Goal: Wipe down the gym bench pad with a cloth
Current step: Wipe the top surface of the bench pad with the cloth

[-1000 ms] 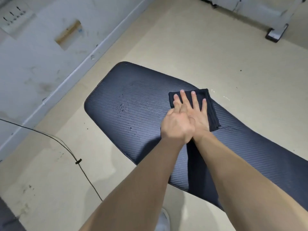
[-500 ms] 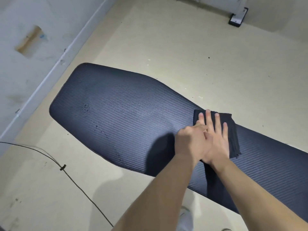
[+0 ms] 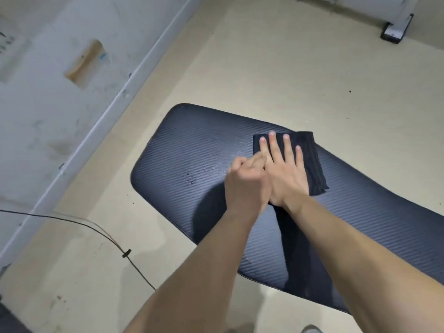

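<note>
The dark blue ribbed bench pad (image 3: 192, 145) runs from its wide rounded end at centre left down to the lower right. A folded dark cloth (image 3: 312, 159) lies on its far edge. My right hand (image 3: 286, 174) presses flat on the cloth with fingers spread. My left hand (image 3: 245, 183) is curled into a loose fist, pressed against the thumb side of my right hand, which hides that thumb. A patch of small wet specks (image 3: 189, 176) sits on the pad just left of my left hand.
A pale wall with a baseboard (image 3: 115, 109) runs along the left. A thin black cable (image 3: 96, 229) crosses the beige floor at lower left. The foot of some equipment (image 3: 394, 30) stands at top right. A shoe tip (image 3: 312, 329) shows at the bottom.
Half a second ago the cloth and both hands were farther along the pad's narrow part. They have slid back toward the wide rounded end, and the view has shifted with them.
</note>
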A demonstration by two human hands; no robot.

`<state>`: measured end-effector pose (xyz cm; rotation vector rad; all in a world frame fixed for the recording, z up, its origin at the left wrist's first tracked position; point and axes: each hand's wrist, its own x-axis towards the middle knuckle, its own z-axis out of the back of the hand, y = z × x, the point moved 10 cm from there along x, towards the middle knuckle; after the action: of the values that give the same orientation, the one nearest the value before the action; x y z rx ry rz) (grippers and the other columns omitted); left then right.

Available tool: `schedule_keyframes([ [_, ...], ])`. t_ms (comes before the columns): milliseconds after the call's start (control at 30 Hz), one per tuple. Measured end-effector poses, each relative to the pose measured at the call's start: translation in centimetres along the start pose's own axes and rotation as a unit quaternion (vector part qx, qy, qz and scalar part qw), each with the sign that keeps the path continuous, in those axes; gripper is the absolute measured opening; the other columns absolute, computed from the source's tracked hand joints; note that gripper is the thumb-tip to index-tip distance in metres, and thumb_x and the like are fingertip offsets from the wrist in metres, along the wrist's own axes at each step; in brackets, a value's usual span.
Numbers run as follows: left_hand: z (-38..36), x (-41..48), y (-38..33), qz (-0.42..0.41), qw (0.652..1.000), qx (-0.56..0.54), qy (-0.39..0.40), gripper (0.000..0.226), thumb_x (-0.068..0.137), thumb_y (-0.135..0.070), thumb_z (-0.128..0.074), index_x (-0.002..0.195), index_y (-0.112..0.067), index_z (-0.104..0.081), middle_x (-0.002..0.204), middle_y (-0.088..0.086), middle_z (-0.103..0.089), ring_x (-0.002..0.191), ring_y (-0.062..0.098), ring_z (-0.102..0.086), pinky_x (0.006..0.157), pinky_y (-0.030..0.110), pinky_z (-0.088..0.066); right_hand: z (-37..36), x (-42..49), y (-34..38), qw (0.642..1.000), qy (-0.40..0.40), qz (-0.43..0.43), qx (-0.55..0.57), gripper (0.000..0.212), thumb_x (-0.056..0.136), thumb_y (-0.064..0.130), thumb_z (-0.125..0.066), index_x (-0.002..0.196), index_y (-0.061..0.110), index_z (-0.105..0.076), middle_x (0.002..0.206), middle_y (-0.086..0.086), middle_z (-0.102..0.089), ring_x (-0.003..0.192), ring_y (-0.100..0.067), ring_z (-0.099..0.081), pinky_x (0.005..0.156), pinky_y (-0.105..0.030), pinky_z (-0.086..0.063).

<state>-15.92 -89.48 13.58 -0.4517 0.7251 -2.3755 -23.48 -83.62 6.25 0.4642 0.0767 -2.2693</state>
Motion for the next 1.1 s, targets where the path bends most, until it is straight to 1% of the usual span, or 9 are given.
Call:
schedule_keyframes([
  [167, 5.3, 5.3, 8.6, 0.019, 1.000, 0.012, -0.008, 0.040, 0.087, -0.020, -0.045, 0.116, -0.011, -0.071, 0.120, -0.001, -0.071, 0.090, 0.024, -0.058, 0.084, 0.040, -0.053, 2.6, 7.9, 9.9, 1.000, -0.016, 0.017, 0.004, 0.085, 0.096, 0.047, -0.036, 0.155, 0.021, 0.020, 0.164, 0.000, 0.027, 0.150, -0.030, 0.024, 0.121, -0.051, 0.010],
  [267, 8.4, 7.1, 13.5, 0.039, 0.999, 0.022, -0.009, 0.037, 0.088, -0.023, -0.043, 0.112, -0.017, -0.071, 0.118, -0.008, -0.070, 0.091, 0.021, -0.055, 0.086, 0.039, -0.049, 3.2, 10.9, 15.5, 0.999, -0.018, 0.037, 0.001, 0.083, 0.097, 0.046, -0.034, 0.155, 0.021, 0.019, 0.164, -0.001, 0.026, 0.150, -0.030, 0.024, 0.121, -0.050, 0.010],
  [467, 13.5, 6.4, 20.9, 0.154, 0.986, 0.058, -0.023, 0.031, 0.089, -0.019, -0.044, 0.103, -0.020, -0.071, 0.100, -0.006, -0.072, 0.093, 0.024, -0.056, 0.081, 0.040, -0.045, 3.0, 11.9, 24.8, 0.993, 0.005, 0.114, -0.023, 0.073, 0.099, 0.045, -0.027, 0.157, 0.024, 0.014, 0.165, 0.001, 0.024, 0.149, -0.030, 0.026, 0.121, -0.050, 0.012],
  [633, 16.3, 1.8, 22.6, 0.231, 0.964, 0.125, -0.032, 0.027, 0.086, -0.015, -0.039, 0.086, -0.020, -0.065, 0.079, -0.003, -0.066, 0.079, 0.024, -0.053, 0.065, 0.037, -0.045, 0.9, 8.4, 30.0, 0.975, -0.004, 0.214, -0.054, 0.066, 0.101, 0.045, -0.026, 0.159, 0.022, -0.005, 0.168, 0.000, 0.001, 0.153, -0.033, 0.008, 0.122, -0.052, 0.003],
  [700, 16.3, -0.8, 22.2, 0.255, 0.957, 0.130, -0.041, 0.023, 0.085, -0.014, -0.039, 0.081, -0.020, -0.061, 0.077, -0.004, -0.063, 0.079, 0.023, -0.053, 0.063, 0.038, -0.046, 0.2, 6.1, 30.3, 0.972, -0.030, 0.231, -0.034, 0.064, 0.100, 0.044, -0.036, 0.157, 0.018, -0.022, 0.166, -0.002, -0.019, 0.152, -0.035, -0.012, 0.122, -0.053, -0.009],
  [767, 15.7, -4.0, 21.4, 0.284, 0.951, 0.104, -0.063, 0.026, 0.083, -0.009, -0.044, 0.093, -0.020, -0.064, 0.090, -0.005, -0.067, 0.089, 0.023, -0.054, 0.071, 0.037, -0.047, -0.4, 3.8, 29.7, 0.968, -0.044, 0.245, -0.032, 0.068, 0.099, 0.048, -0.040, 0.157, 0.016, -0.024, 0.165, -0.003, -0.023, 0.151, -0.035, -0.018, 0.121, -0.053, -0.015],
  [867, 14.2, -8.2, 18.9, 0.295, 0.948, 0.079, -0.090, 0.035, 0.078, -0.006, -0.050, 0.107, -0.016, -0.067, 0.098, -0.002, -0.070, 0.092, 0.025, -0.056, 0.075, 0.037, -0.047, -1.9, 0.0, 27.4, 0.962, -0.009, 0.265, -0.057, 0.080, 0.097, 0.056, -0.033, 0.159, 0.019, 0.000, 0.168, 0.000, 0.004, 0.154, -0.033, 0.002, 0.122, -0.055, -0.005],
  [967, 11.4, -10.7, 14.8, 0.271, 0.955, 0.090, -0.078, 0.026, 0.072, -0.009, -0.051, 0.092, -0.015, -0.066, 0.086, 0.001, -0.067, 0.081, 0.028, -0.056, 0.069, 0.040, -0.048, -3.2, -3.3, 22.4, 0.963, 0.027, 0.255, -0.078, 0.089, 0.092, 0.061, -0.032, 0.154, 0.026, 0.022, 0.162, 0.007, 0.029, 0.150, -0.030, 0.024, 0.119, -0.056, 0.009],
  [1100, 6.3, -13.5, 7.1, 0.234, 0.967, 0.095, -0.036, 0.022, 0.069, -0.011, -0.049, 0.085, -0.016, -0.063, 0.081, 0.000, -0.062, 0.074, 0.025, -0.055, 0.065, 0.036, -0.045, -4.4, -8.0, 13.2, 0.975, 0.010, 0.208, -0.074, 0.083, 0.093, 0.058, -0.034, 0.157, 0.026, 0.009, 0.166, 0.006, 0.015, 0.152, -0.033, 0.014, 0.118, -0.058, 0.004],
])
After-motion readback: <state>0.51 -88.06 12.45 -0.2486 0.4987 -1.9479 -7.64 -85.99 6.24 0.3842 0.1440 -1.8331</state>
